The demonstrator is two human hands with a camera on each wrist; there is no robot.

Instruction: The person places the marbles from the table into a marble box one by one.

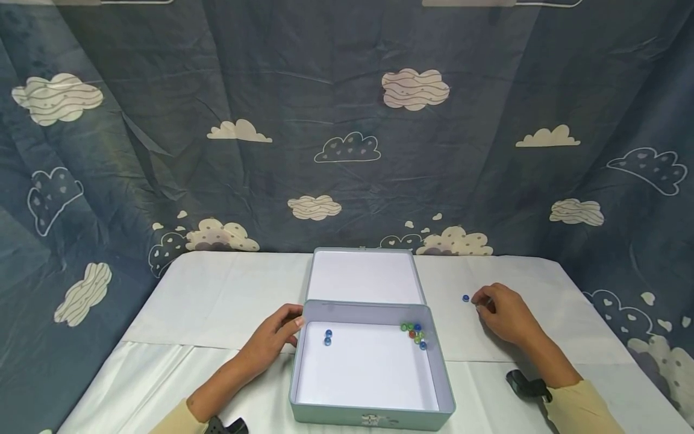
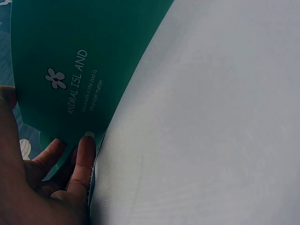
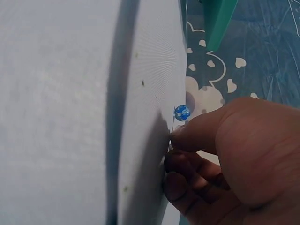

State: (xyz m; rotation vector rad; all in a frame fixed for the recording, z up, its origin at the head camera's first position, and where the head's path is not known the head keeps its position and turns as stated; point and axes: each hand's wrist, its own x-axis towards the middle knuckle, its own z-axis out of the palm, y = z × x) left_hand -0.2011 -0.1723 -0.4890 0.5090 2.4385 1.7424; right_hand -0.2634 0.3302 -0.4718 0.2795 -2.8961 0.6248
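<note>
An open tin box [image 1: 374, 416], green outside and pale inside, stands on the white cloth with its lid [image 1: 365, 277] tipped back. My left hand [image 1: 273, 334] holds its left wall near the back corner, thumb at the rim and fingers against the green outside [image 2: 61, 84]. Two blue marbles [image 1: 328, 337] lie inside at the left; several green, blue and red marbles [image 1: 416, 335] cluster at the back right. Right of the box, my right hand [image 1: 506, 313] pinches a small clear marble at the cloth, mostly hidden by the fingertips. A blue marble [image 3: 182, 112] lies just beyond them.
White cloth [image 1: 217, 301] covers the table, with a fold line across it. A dark blue curtain [image 1: 347, 181] with cloud prints hangs behind and at both sides. Dark wrist devices [image 1: 526, 386] are strapped at both sleeves.
</note>
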